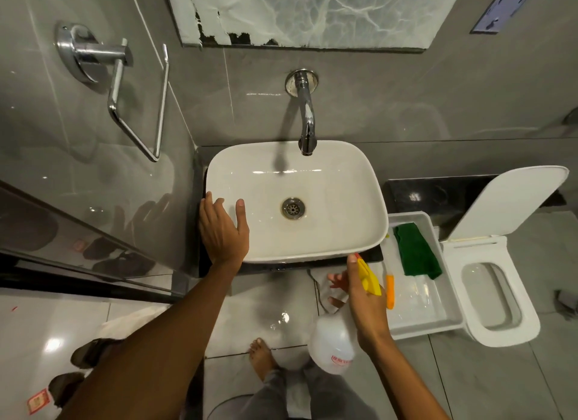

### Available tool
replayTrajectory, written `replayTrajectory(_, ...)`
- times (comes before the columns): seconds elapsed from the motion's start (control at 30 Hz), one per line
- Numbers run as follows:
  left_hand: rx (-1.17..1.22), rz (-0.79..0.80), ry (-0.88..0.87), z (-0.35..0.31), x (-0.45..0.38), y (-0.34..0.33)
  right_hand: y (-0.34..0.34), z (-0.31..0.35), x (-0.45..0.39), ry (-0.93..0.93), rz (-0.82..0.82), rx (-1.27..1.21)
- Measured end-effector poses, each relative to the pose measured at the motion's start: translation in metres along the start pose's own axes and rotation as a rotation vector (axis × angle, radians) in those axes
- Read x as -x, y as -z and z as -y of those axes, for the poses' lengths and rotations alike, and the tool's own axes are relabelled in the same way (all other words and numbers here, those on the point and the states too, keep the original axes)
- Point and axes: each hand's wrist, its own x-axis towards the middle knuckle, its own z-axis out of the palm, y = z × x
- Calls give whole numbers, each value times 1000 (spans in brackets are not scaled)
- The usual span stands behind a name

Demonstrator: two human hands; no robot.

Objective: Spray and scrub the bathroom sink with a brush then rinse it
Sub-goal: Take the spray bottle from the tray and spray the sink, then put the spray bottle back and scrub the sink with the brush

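Right hand (364,304) grips the spray bottle (333,347) below the sink's (359,182) front-right corner, nozzle pointing up toward the basin. Left hand (223,229) rests open on the left rim.

Glossy grey wall tiles (391,107), chrome towel holder (115,85) fixed at left, mirror (312,10) mounted above, toilet (491,294) with lid raised, pale floor tiles (488,382)

left hand (222,229) flat, fingers spread; right hand (364,301) in closed grip

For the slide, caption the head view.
Left hand rests on sink rim; right hand holds spray bottle.
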Motion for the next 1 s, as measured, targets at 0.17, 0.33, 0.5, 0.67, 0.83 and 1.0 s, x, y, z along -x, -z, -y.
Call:
replayTrajectory(0.17, -137, 20, -293, -12, 13, -6, 15, 9, -1, 30, 13, -43)
replayTrajectory(0.33, -48, 109, -524, -69, 50, -38, 50, 11, -32, 15, -29, -67)
replayTrajectory(0.5, -23, 257, -669, -153, 79, -77, 102, 7, -68, -1, -96, -132)
replayTrajectory(0.67, -57, 387, -759, -216, 104, -119, 166, -13, -117, -3, -188, -152)
replayTrajectory(0.83, -152, 520, -801, -243, 119, -156, 213, -46, -173, -9, -240, -185)
replayTrajectory(1.0, -314, 570, -842, -237, 127, -180, 236, -95, -222, 7, -362, -149)
